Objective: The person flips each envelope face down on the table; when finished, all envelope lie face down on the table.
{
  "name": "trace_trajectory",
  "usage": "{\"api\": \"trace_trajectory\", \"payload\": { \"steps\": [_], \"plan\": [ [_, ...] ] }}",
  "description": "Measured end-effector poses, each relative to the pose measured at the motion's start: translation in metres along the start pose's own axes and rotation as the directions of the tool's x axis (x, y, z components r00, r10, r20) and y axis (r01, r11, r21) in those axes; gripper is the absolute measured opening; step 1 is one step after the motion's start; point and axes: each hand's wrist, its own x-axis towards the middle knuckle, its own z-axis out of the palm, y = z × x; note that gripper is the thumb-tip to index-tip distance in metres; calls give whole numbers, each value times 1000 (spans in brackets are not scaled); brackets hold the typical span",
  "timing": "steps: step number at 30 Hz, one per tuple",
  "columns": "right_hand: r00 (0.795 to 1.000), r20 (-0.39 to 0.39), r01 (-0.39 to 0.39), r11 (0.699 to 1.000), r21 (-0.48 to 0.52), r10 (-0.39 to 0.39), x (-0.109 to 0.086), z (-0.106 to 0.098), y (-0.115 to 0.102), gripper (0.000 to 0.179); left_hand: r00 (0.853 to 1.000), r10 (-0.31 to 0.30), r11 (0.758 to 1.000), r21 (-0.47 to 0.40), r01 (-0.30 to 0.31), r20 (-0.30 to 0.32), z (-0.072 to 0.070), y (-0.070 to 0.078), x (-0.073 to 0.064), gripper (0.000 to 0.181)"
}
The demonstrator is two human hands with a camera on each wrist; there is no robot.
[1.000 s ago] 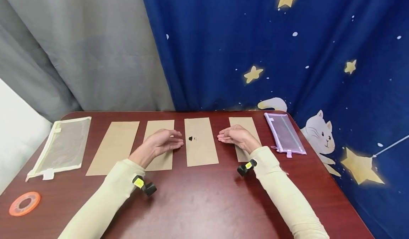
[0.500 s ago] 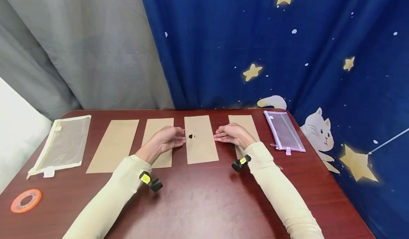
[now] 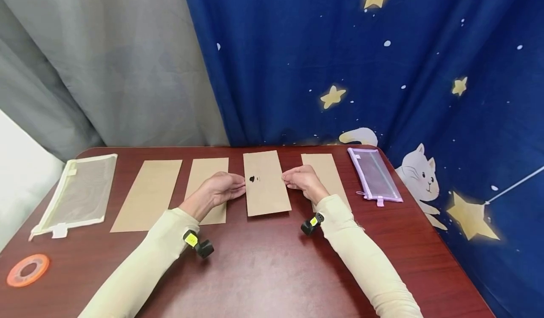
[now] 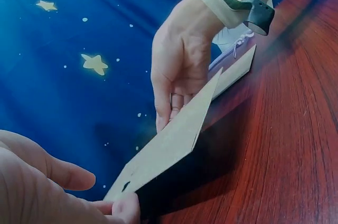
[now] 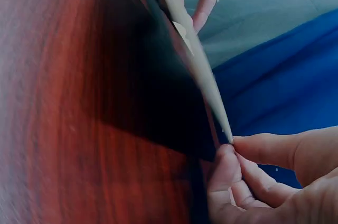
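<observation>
A flat brown kraft-paper piece [image 3: 267,193] with a small black hat print is raised off the table, its shadow showing below the near edge. My left hand [image 3: 223,188] holds its left long edge; in the left wrist view that hand's fingertips [image 4: 127,207] lie at the corner by the print. On the opposite edge my right hand [image 3: 302,180] pinches the paper between thumb and fingers, plain in the right wrist view where the thumb [image 5: 264,147] meets the edge. Similar kraft-paper pieces lie flat on either side, partly behind my hands.
On the wooden table [image 3: 255,270] a cream mesh zip pouch [image 3: 82,193] lies at left, with an orange ring [image 3: 27,270] nearer me. A purple mesh zip pouch [image 3: 376,174] lies at right. A kraft-paper piece [image 3: 146,195] rests beside the cream pouch. Curtains hang behind.
Both hands have moved inward to the middle kraft-paper piece and taken hold of its side edges. It has come up off the table slightly, near edge raised.
</observation>
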Motion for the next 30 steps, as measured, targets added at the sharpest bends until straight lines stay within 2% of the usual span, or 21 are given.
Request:
{"api": "trace_trajectory", "payload": {
  "steps": [3, 6, 9, 13, 16, 21, 24, 25, 26, 27, 28, 30],
  "plan": [
    [1000, -11, -14, 1000, 24, 14, 0, -1, 4, 24, 1000, -7, 1000, -10, 7, 7, -2, 1, -1, 46],
    [998, 21, -59, 997, 56, 58, 1, -5, 2, 28, 1000, 7, 999, -36, -6, 10, -6, 1, -2, 47],
    [995, 64, -83, 993, 79, 78, 1, -8, 0, 32, 1000, 18, 994, -108, -18, 6, -9, 1, -3, 47],
    [992, 111, -74, 991, 112, 62, 1, -11, 1, 34, 999, 38, 980, -193, -38, -5, -12, 1, -4, 34],
    [991, 130, -59, 991, 122, 43, -1, -10, 2, 32, 999, 51, 976, -212, -54, -16, -12, 1, -6, 22],
    [993, 119, 12, 999, 41, -17, -5, -6, -1, 29, 998, 50, 980, -190, -58, -45, -11, 1, -10, 22],
    [994, 74, 90, 991, -101, -83, -8, -3, -7, 25, 995, 68, 983, -165, -78, -67, -10, 1, -11, 21],
    [992, 38, 127, 973, -191, -122, -10, -1, -10, 22, 994, 80, 984, -156, -91, -73, -10, 1, -11, 20],
    [984, 0, 169, 942, -291, -177, -12, 1, -12, 20, 992, 94, 984, -147, -105, -81, -10, 0, -11, 20],
    [971, -34, 206, 895, -395, -239, -15, 4, -15, 19, 990, 107, 983, -137, -119, -91, -10, 0, -10, 21],
    [951, -60, 236, 840, -488, -302, -19, 8, -18, 19, 988, 118, 983, -132, -131, -102, -10, 0, -11, 21],
    [895, -81, 286, 706, -648, -438, -29, 21, -25, 19, 984, 129, 981, -129, -145, -120, -10, 1, -12, 21]
  ]
}}
